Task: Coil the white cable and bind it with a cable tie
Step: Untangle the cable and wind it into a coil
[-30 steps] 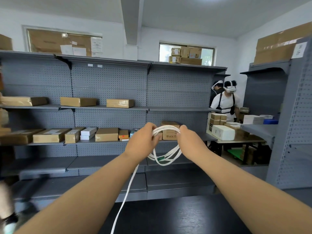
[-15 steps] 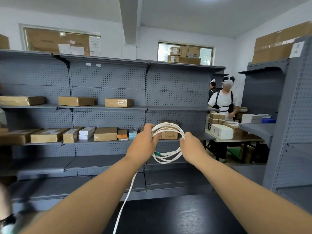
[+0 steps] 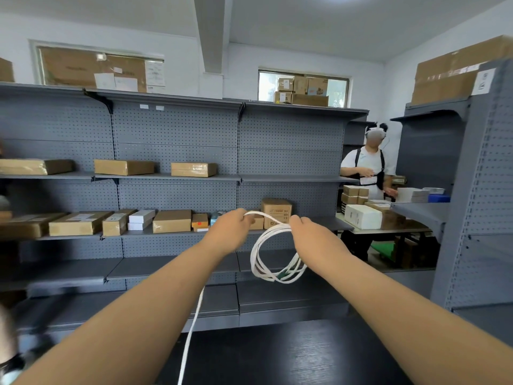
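Head view | right hand (image 3: 311,232) grips the white cable (image 3: 254,251) so its loops hang gathered | left hand (image 3: 233,226) seemingly pinches the strand, ready for another turn.

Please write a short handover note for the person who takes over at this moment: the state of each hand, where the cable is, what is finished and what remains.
Left hand: pinches one strand of the white cable, raised in front of the shelves.
Right hand: grips the top of the coil; several loops hang below it.
Loose tail: runs from under the left forearm down past the black table and out of view.
Done: a few loops are formed.
Left: wind in the tail, then bind. No fastened tie is visible; I cannot identify the small green piece at the bottom of the loops.
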A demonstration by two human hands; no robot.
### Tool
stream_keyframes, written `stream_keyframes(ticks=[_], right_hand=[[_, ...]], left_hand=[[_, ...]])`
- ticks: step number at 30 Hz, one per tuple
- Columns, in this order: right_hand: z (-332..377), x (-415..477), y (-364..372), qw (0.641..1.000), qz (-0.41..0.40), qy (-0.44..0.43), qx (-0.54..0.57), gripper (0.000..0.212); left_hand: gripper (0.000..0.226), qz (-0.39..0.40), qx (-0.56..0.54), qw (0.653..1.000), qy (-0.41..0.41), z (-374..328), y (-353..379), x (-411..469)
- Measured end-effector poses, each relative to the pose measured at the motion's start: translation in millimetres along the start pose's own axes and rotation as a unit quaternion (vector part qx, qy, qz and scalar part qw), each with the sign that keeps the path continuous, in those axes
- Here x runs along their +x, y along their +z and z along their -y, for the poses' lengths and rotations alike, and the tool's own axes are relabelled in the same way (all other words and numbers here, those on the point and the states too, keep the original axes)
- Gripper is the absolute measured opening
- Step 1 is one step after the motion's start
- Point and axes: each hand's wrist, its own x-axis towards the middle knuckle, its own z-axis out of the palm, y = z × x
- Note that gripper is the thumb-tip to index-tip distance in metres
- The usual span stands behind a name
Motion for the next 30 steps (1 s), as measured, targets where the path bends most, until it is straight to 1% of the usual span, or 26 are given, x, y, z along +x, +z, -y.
stream_keyframes(ticks=[1, 4, 5, 8, 9, 12, 13, 15, 17, 19, 21, 23, 25, 27, 28, 30], right_hand=[[-1.2, 1.0, -1.4, 1.0, -0.004, 0.0, 0.008, 0.033], [-1.9, 4.3, -6.9, 0.997, -0.027, 0.016, 0.07, 0.005], [-2.1, 6.0, -8.4, 0.995, -0.028, 0.024, 0.094, 0.008], [-4.1, 8.7, -11.2, 0.985, -0.016, 0.063, 0.162, 0.014], [-5.5, 9.2, -11.7, 0.982, -0.018, 0.074, 0.173, 0.015], [-8.8, 9.9, -12.6, 0.976, -0.02, 0.095, 0.193, 0.015], [-9.3, 10.2, -12.7, 0.974, -0.018, 0.102, 0.201, 0.014], [-10.5, 11.2, -12.4, 0.97, -0.019, 0.12, 0.21, 0.012], [-11.1, 12.2, -11.4, 0.968, -0.025, 0.136, 0.21, 0.01], [-11.1, 13.2, -10.6, 0.966, -0.033, 0.151, 0.208, 0.01], [-10.9, 14.4, -10.0, 0.963, -0.04, 0.17, 0.207, 0.015], [-10.6, 15.5, -9.4, 0.958, -0.049, 0.183, 0.215, 0.015], [-10.4, 16.1, -8.5, 0.95, -0.057, 0.197, 0.236, 0.018], [-10.3, 16.1, -6.4, 0.935, -0.064, 0.211, 0.277, 0.02], [-10.2, 16.0, -4.6, 0.925, -0.064, 0.216, 0.305, 0.02], [-8.8, 14.9, -0.1, 0.902, -0.055, 0.227, 0.364, 0.018]], left_hand=[[0.03, 0.015, 0.005, 1.0, -0.009, 2.3, 0.9, -0.7], [0.031, 0.036, -0.017, 0.999, -0.01, 6.1, 7.1, -5.3], [0.033, 0.038, -0.044, 0.998, -0.014, 5.9, 8.4, -6.6], [0.049, 0.048, -0.163, 0.985, -0.03, 8.9, 9.0, -7.3], [0.048, 0.06, -0.203, 0.977, -0.036, 11.1, 7.9, -7.4], [0.03, 0.1, -0.323, 0.94, -0.051, 16.0, 7.0, -9.2], [0.031, 0.107, -0.355, 0.927, -0.057, 15.5, 8.2, -10.3], [0.042, 0.113, -0.403, 0.905, -0.072, 13.8, 12.7, -11.4], [0.048, 0.111, -0.431, 0.892, -0.079, 12.5, 17.1, -11.3], [0.046, 0.102, -0.439, 0.89, -0.066, 11.1, 19.4, -13.3], [0.04, 0.083, -0.432, 0.897, -0.032, 10.5, 21.9, -15.3], [0.03, 0.066, -0.413, 0.908, -0.004, 10.5, 25.3, -17.9], [0.017, 0.055, -0.389, 0.92, 0.004, 9.9, 28.6, -19.4], [0.01, 0.043, -0.38, 0.924, 0.011, 8.4, 31.2, -20.3], [0.009, 0.032, -0.362, 0.931, 0.019, 7.5, 31.2, -20.6], [0.01, -0.003, -0.279, 0.959, 0.046, 5.4, 28.1, -21.1]])
